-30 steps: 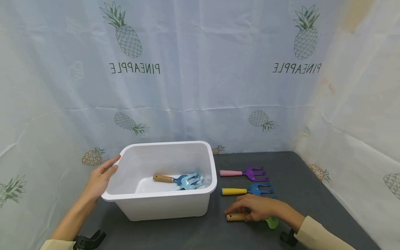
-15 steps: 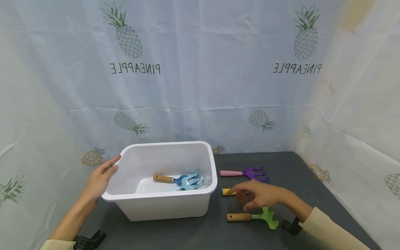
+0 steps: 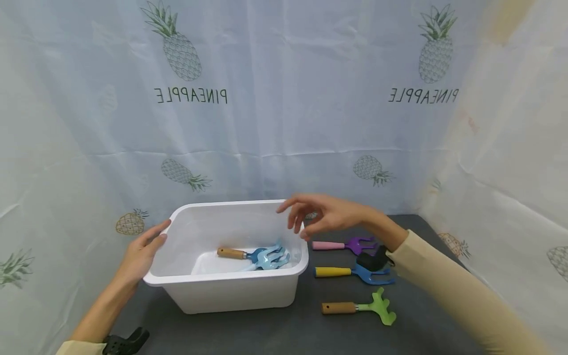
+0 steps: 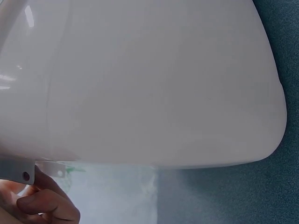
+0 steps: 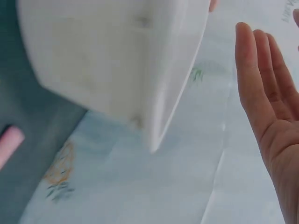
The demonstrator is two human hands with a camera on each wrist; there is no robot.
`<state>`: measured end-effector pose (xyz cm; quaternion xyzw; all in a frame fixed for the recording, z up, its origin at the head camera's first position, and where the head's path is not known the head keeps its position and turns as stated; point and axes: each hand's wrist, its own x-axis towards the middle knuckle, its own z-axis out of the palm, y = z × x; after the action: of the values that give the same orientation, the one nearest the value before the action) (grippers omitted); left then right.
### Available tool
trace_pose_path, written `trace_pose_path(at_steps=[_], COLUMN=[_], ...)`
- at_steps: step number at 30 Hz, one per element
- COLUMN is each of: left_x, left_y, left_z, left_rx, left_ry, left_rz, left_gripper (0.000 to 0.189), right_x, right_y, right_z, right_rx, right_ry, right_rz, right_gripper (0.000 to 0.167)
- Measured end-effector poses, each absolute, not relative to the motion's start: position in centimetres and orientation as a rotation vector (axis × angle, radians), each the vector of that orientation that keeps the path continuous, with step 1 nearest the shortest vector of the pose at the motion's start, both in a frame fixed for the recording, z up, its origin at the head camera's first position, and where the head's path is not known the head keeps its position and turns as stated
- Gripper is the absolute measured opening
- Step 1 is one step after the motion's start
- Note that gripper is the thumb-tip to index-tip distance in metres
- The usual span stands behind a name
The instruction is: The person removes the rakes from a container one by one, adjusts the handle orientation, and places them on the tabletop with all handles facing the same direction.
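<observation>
My left hand (image 3: pixel 141 256) holds the left rim of a white plastic tub (image 3: pixel 230 291); in the left wrist view its curled fingers (image 4: pixel 56 207) sit at the rim. Two hand rakes lie inside the tub, one dark blue with a wooden handle (image 3: pixel 230 253), one light blue (image 3: pixel 270 259). My right hand (image 3: pixel 326 214) hovers by the tub's back right corner, holding nothing. Its fingers (image 5: pixel 247 60) look straight and apart from the tub in the right wrist view.
Right of the tub lie a purple rake with a pink handle (image 3: pixel 328 245), a blue one with a yellow handle (image 3: pixel 333 271) and a green one with a wooden handle (image 3: pixel 339 308), on a dark tabletop (image 3: pixel 266 335). Pineapple-printed curtains (image 3: pixel 284 98) enclose the back and sides.
My right hand has left the green rake, passed over the yellow-handled one, and risen left toward the tub's far right corner. The left hand and the tub have stayed put.
</observation>
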<state>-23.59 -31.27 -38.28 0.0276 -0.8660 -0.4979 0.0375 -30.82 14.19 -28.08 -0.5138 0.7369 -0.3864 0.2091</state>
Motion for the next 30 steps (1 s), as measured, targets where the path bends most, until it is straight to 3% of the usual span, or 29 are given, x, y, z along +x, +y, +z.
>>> trace_pose_path(at_steps=[9,30], left_x=[-23.8,-23.6], left_y=[-30.7,-31.2], left_z=[-38.4,-38.2], left_rx=[0.069,0.080], left_ry=[-2.680,-2.684], left_rz=[-1.432,-1.411], left_gripper=[0.058,0.057], right_x=[-35.2,-39.7], right_y=[5.8,-3.6], right_z=[-27.6,-36.2], right_rx=[-1.261,-0.898], right_ry=[2.038,2.086], right_rz=[-0.951,-0.752], right_gripper=[0.063,0.067])
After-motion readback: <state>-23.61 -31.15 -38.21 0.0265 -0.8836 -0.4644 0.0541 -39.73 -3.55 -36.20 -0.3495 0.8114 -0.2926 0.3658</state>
